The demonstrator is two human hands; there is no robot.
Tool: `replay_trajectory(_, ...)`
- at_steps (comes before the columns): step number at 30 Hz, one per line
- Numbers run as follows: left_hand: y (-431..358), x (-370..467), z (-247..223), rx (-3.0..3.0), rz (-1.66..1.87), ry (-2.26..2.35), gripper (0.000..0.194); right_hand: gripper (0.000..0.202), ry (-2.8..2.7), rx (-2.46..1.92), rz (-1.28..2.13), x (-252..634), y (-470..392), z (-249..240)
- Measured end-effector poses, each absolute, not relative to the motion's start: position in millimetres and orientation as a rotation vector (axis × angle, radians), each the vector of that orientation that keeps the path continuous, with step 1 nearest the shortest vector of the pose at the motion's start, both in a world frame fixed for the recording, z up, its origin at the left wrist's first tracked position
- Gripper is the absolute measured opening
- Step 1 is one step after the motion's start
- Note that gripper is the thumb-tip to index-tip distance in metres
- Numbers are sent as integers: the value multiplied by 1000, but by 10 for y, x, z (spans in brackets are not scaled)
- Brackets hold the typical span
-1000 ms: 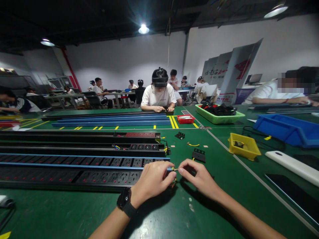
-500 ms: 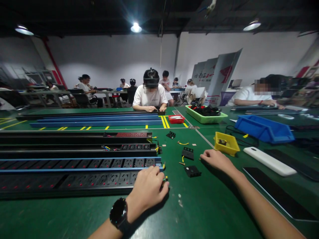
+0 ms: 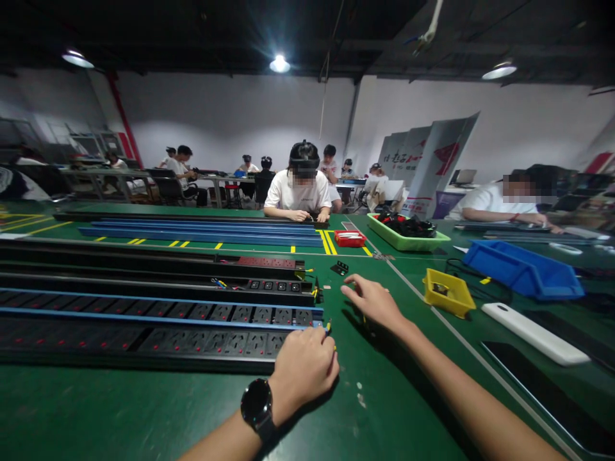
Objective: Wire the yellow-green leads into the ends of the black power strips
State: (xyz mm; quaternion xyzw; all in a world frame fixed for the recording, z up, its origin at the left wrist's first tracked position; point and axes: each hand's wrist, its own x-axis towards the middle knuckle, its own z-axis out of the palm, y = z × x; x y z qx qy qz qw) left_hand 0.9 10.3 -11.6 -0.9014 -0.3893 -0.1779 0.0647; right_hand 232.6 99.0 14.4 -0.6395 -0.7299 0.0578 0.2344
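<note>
Several long power strips lie side by side on the green table (image 3: 192, 410). My left hand (image 3: 305, 358), with a black watch (image 3: 256, 403) at its wrist, is closed around the right end of the nearest black power strip (image 3: 216, 342). Its fingertips are partly hidden, and a bit of yellow wire (image 3: 328, 327) shows beside them. Just above it lies a blue-edged power strip (image 3: 240, 314). My right hand (image 3: 377, 302) reaches in over the table to the right of the strip ends, thumb and fingers apart. It hides what lies under it. Beyond its fingertips is a small black bracket (image 3: 340, 267).
On the right stand a yellow bin (image 3: 449, 294), a blue bin (image 3: 523, 269), a white casing (image 3: 533, 333) and a dark panel (image 3: 542, 390). Farther back are a green tray (image 3: 408, 240), a red box (image 3: 350, 239) and blue rails (image 3: 202, 234). A co-worker (image 3: 300, 189) sits opposite.
My right hand has moved left, from beside the yellow bin to over the loose black brackets, now covered. My left hand stays at the strip's end, its thumb drawn in. The view has shifted slightly.
</note>
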Motion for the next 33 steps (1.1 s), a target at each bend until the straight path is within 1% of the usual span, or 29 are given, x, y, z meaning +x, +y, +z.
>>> replay_trajectory(2, 106, 10, -134, -2722, -539, -1152, 18, 35, -2032, -1789, 161, 1952, 1150, 223)
replay_trajectory(5, 106, 13, -154, -2731, -513, -1137, 18, 46, -2007, -2004, 149, 1565, 1384, 265)
replay_trajectory(6, 105, 13, -159, -2735, -506, -1132, 18, 46, -1998, -2040, 144, 1493, 1446, 255)
replay_trajectory(8, 103, 13, -170, -2741, -500, -1120, 16, 39, -1990, -2080, 138, 1425, 1533, 210)
replay_trajectory(11, 105, 13, -194, -2740, -498, -1103, 15, 29, -1980, -2098, 118, 1468, 1571, 130)
replay_trajectory(18, 114, 15, -211, -2746, -494, -1102, 15, 30, -1986, -2138, -52, 1888, 1510, 107)
replay_trajectory(22, 107, 19, -194, -2745, -481, -1126, 14, 25, -2172, -2009, -138, 2109, 1431, 82)
replay_trajectory(25, 107, 24, -201, -2743, -484, -1134, 13, 20, -2326, -1905, -146, 2189, 1351, 9)
replay_trajectory(29, 116, 30, -217, -2740, -487, -1137, 13, 25, -2464, -1825, -144, 2235, 1299, -55)
replay_trajectory(33, 118, 31, -205, -2743, -487, -1136, 15, 23, -2498, -1804, -110, 2238, 1336, -1)
